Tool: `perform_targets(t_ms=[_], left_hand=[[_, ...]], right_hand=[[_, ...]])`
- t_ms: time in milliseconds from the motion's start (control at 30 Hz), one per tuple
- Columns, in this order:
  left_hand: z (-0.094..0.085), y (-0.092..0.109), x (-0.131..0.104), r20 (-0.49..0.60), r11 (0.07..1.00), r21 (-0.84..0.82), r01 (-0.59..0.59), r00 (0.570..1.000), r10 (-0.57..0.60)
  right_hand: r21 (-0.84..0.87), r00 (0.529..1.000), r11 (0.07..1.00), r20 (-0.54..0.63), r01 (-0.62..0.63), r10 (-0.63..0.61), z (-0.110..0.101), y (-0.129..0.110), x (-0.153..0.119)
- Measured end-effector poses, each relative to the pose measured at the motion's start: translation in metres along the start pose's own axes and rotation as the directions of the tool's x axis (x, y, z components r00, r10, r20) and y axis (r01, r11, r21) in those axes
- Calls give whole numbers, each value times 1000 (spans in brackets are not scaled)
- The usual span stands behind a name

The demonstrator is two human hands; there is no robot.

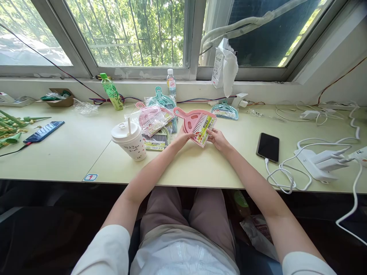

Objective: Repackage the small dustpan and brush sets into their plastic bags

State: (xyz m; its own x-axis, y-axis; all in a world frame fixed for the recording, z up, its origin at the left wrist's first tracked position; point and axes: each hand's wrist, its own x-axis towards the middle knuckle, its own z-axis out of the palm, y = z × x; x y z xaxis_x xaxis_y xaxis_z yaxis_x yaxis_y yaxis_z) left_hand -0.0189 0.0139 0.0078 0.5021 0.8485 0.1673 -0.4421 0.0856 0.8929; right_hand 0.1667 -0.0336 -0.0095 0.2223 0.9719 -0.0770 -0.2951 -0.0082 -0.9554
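– What are the hands doing?
– Both hold the dustpan, a pink one, above the table, in front of the person. The left hand grips its lower left edge, thumb on top. The right hand pinches the right end, by the yellow-green label. The fingers underneath are hidden.
– Which way does it point?
– Its looped handle is at the upper left, aimed away from the person. The long axis slants down from there to the wide end, at the lower right, between the hands. The bristles and label face up.
– And next to it?
– Just left, a heap of wrapped sets: a pink set, a teal set behind it and a green set in front. The held handle overlaps the heap's right edge in this view. Beyond the right hand, near the wall, lies another teal pan.
– Anything in the way?
– On the left, the cup stands upright with its straw, close to the heap and near the left forearm. Behind the heap is a clear bottle; farther left, a green bottle leans.
– And on the right?
– A black phone, well apart from the hand, then a tangled white cable and the power strip.
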Motion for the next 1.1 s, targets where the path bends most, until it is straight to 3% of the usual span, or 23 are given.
perform_targets(t_ms=[433, 900, 1000, 1100], left_hand=[[-3, -1, 2, -3, 1000, 10, 18, 1000, -18], [2, 4, 2, 41, 1000, -17, 15, 999, -15], [3, 10, 4, -95, 996, 64, 68, 994, -62], [-1, 21, 2, -309, 947, 321, 6, 946, 99]], right_hand=[[-37, 999, 999, 50, -1, 3, 1, -3, -4], [-41, 990, 990, 43, 134, -133, -9, -2, 3], [-39, 989, 988, 14, 147, -146, -11, -6, 2], [-23, 990, 991, -48, 135, -136, -12, -8, 0]])
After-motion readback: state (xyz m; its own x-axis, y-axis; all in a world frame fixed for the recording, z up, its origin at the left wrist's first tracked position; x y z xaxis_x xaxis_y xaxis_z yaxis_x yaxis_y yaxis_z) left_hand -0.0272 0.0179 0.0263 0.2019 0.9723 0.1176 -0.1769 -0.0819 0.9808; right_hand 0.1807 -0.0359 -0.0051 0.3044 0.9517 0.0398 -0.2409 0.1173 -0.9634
